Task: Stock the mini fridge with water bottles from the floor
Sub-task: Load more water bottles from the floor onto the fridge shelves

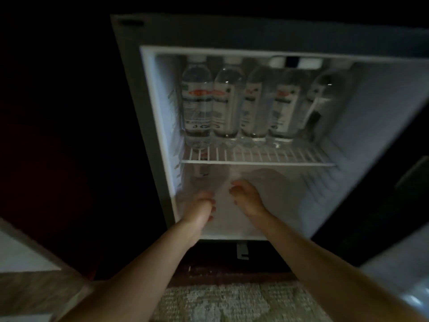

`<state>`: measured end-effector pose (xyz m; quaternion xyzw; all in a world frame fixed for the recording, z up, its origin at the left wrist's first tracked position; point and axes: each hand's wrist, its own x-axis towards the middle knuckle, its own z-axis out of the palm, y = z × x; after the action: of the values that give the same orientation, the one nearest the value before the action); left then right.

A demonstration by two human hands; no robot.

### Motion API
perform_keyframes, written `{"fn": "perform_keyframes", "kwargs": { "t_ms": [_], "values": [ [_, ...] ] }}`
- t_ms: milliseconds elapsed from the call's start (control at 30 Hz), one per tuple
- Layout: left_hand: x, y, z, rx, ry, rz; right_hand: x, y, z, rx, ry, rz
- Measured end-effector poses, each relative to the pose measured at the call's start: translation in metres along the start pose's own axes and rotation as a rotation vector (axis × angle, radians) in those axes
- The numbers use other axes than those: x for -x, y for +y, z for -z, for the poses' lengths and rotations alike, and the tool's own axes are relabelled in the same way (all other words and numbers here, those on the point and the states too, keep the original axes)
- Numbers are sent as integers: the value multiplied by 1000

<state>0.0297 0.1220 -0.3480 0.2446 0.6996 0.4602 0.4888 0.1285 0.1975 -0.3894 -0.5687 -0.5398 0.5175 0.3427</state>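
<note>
The mini fridge (371, 108) stands open in front of me. Several clear water bottles (197, 101) with white labels stand in a row on its wire shelf (255, 159). Both my hands reach into the lower compartment. My left hand (200, 206) has its fingers curled round the bottom of a blurred clear water bottle (200, 174) at the compartment's left wall. My right hand (245, 197) is just to the right with its fingers bent downward. A faint clear shape rises by its fingertips, and blur hides whether the hand holds it.
The fridge door (399, 263) hangs open at the right. A patterned carpet (232, 303) lies below the fridge. A pale furniture edge (27, 256) juts in at the lower left. The right half of the fridge floor (301, 205) is bare white.
</note>
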Motion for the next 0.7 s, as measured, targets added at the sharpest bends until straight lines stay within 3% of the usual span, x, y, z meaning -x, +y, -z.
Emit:
{"fn": "perform_keyframes", "kwargs": {
  "t_ms": [67,233,400,700],
  "values": [
    [39,9,-2,-78,-101,23,41,-14,27,-61,33,6],
    [141,44,-24,-395,-285,-169,163,-44,110,-105,137,109],
    [250,57,-73,-514,-436,-296,289,-54,201,-198,267,111],
    [435,-35,-183,-591,-713,-453,496,23,326,-255,683,-6]
  ]
}}
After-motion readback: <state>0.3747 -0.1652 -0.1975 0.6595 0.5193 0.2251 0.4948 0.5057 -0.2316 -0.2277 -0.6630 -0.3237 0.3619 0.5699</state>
